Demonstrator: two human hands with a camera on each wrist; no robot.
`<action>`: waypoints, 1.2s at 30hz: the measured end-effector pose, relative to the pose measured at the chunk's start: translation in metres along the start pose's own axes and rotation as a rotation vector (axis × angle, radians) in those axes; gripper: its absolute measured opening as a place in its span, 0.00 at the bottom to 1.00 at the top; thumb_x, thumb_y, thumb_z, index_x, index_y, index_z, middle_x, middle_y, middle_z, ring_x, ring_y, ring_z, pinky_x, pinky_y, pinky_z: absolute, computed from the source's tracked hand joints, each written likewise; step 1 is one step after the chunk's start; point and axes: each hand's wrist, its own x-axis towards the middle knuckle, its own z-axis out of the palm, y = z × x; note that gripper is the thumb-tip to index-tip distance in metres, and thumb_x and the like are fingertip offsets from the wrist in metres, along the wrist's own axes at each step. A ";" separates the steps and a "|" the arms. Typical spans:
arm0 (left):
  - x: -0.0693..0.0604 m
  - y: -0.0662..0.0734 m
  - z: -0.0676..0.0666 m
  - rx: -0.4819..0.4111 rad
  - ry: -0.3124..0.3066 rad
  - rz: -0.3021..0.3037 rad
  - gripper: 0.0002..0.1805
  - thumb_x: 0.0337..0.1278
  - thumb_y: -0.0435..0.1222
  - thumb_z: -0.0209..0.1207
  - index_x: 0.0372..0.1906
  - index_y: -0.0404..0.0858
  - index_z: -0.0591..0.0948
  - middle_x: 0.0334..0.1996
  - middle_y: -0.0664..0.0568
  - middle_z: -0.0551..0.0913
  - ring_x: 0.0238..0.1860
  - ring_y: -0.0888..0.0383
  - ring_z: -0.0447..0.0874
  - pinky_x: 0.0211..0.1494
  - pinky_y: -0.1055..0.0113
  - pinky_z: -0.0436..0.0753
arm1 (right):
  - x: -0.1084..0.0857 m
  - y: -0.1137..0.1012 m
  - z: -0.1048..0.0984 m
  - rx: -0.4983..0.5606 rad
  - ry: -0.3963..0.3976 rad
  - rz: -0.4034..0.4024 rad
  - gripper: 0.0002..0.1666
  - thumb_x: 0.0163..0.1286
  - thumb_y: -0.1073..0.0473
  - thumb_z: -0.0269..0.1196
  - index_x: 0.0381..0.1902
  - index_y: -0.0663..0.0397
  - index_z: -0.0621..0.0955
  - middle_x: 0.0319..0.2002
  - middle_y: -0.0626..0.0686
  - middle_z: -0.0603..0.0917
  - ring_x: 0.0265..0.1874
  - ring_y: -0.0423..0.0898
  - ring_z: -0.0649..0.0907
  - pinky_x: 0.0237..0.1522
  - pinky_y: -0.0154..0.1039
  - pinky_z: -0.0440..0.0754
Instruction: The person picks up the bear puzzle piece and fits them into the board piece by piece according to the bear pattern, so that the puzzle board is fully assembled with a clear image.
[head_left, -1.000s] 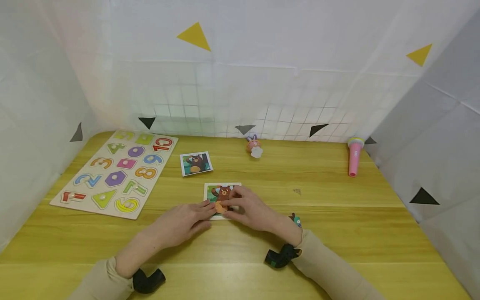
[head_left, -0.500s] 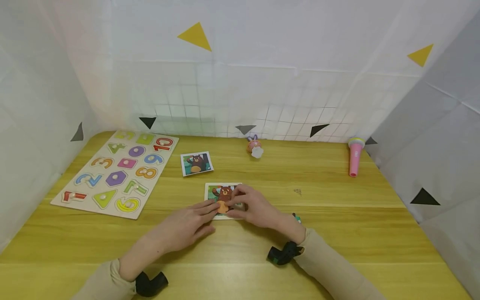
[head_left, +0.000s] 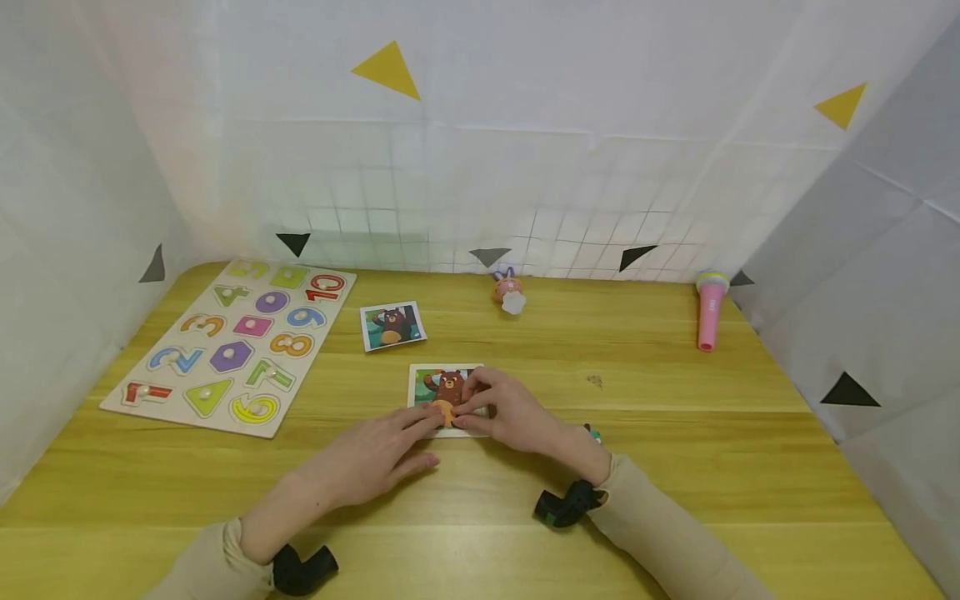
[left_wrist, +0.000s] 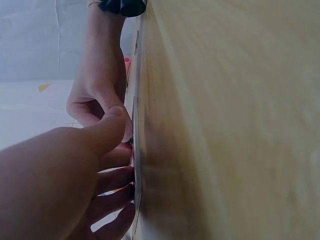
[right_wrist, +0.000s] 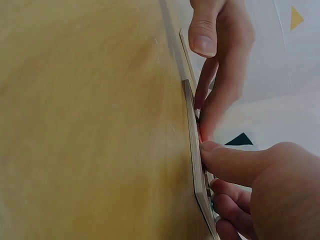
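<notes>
In the head view, a small bear picture puzzle (head_left: 448,385) lies in its pale-edged tray (head_left: 412,382) on the wooden table. My left hand (head_left: 371,450) reaches in from the left, its extended fingertips resting on the bear's orange belly piece (head_left: 446,417). Over the puzzle's right part, my right hand (head_left: 513,415) has curled fingers and pinches at the belly's right edge with thumb and index finger. Those fingers hide much of that side. The right wrist view shows the right thumb (right_wrist: 212,150) against the puzzle's face; the tray appears edge-on there.
A matching bear card (head_left: 392,326) lies behind the puzzle. At left is a number-and-shape peg board (head_left: 232,350). A pink rabbit-eared toy (head_left: 508,290) and a pink toy microphone (head_left: 708,312) stand farther back. Beside the right wrist, a small teal piece (head_left: 595,434) is partly hidden.
The orange belly piece, tilted between the fingers a second ago, now lies flatter in the picture. My left fingers have slid right across it, and my right hand has shifted slightly right.
</notes>
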 end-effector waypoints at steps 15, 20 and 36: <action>0.000 -0.002 0.000 -0.034 -0.023 0.054 0.34 0.74 0.54 0.49 0.76 0.42 0.65 0.79 0.52 0.58 0.77 0.51 0.58 0.73 0.51 0.69 | -0.001 0.002 -0.002 0.063 -0.020 0.039 0.07 0.65 0.64 0.70 0.40 0.54 0.91 0.41 0.48 0.79 0.37 0.42 0.76 0.37 0.35 0.78; 0.000 -0.001 0.001 -0.050 -0.016 0.057 0.33 0.74 0.54 0.50 0.76 0.42 0.65 0.78 0.51 0.59 0.76 0.50 0.59 0.73 0.51 0.69 | -0.001 0.003 -0.002 0.081 -0.017 0.048 0.06 0.65 0.65 0.70 0.39 0.55 0.91 0.40 0.49 0.80 0.37 0.44 0.78 0.37 0.37 0.79; 0.000 0.000 0.001 0.005 -0.051 0.074 0.36 0.74 0.57 0.47 0.78 0.45 0.61 0.79 0.54 0.56 0.79 0.50 0.53 0.77 0.51 0.63 | -0.002 -0.001 -0.007 0.089 -0.042 0.101 0.05 0.66 0.63 0.70 0.39 0.54 0.89 0.43 0.48 0.83 0.43 0.43 0.82 0.48 0.40 0.83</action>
